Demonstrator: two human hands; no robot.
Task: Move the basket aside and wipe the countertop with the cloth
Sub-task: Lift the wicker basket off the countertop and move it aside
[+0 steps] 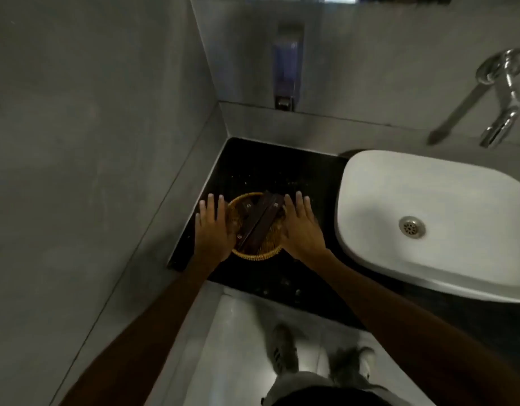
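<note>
At six o'clock, nearest, shoes stand on a pale floor below the counter's front edge. Both forearms reach up from there to a round wicker basket on the black counter, sitting close to that front edge and near the grey side wall at nine o'clock. The left hand presses flat against the basket's nine o'clock side, fingers straight and spread; the right hand does the same at its three o'clock side, so the basket is clasped between two open palms. Inside lie dark, long flat packets leaning across the rim, with some small items too blurred to tell. Bare counter lies open beyond the basket toward twelve o'clock, up to the back wall. At three o'clock a white sink takes up the counter, near the right hand. Farther, a tap hangs from the wall at two o'clock, and a dispenser at twelve.
</note>
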